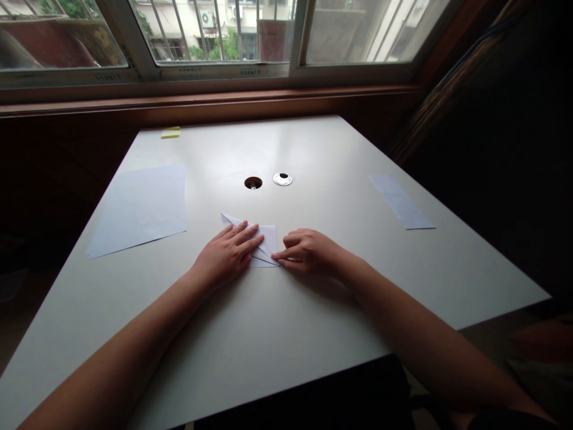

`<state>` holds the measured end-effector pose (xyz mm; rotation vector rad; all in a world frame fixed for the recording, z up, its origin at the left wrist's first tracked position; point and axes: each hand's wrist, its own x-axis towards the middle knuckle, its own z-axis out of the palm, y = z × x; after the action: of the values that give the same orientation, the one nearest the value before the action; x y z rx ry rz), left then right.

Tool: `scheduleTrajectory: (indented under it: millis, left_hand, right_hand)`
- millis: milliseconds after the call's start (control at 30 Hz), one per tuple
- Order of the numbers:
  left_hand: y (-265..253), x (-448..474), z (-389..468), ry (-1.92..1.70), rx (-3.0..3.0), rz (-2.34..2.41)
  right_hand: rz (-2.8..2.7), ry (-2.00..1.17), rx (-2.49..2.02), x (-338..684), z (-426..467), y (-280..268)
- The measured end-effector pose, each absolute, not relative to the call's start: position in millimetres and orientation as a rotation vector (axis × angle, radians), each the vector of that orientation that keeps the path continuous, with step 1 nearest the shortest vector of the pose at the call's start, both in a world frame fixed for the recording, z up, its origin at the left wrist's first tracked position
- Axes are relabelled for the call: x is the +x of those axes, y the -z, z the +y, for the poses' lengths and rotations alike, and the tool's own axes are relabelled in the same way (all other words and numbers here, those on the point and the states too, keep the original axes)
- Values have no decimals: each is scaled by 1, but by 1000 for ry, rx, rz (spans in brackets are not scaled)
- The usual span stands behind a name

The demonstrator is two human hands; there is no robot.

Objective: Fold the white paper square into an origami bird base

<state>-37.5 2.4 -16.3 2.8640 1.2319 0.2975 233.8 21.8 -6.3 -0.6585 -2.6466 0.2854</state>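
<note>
A white sheet of paper (269,236), folded into a small piece with slanting creases, lies on the table in front of me. My left hand (229,252) rests flat across its left part, fingers stretched out and covering much of it. At the lower right corner of the paper, my right hand (307,251) has its fingers curled in, with the index fingertip and thumb close together on the corner. A pointed flap sticks out beyond my left fingers at the upper left.
The white table (277,334) has a round cable hole (253,183) and a metal ring cover (282,179) beside it. A large paper sheet (141,206) lies left, a paper strip (401,201) right. Yellow sticky notes (171,132) sit near the far edge, below a window (215,36).
</note>
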Motion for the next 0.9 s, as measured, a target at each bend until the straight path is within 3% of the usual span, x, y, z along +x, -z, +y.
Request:
scheduleTrajectory:
  millis: [600, 700, 900]
  left_hand:
    - [15, -38, 1, -310, 2920, 1260]
    - [17, -40, 3, -362, 2992, 1177]
    - [19, -46, 8, -481, 3059, 788]
  right_hand:
    - [-2617, -925, -537, 244, 19, -4]
    - [-2483, -908, -563, 246, 26, 4]
    - [-2319, -574, -775, 247, 36, 16]
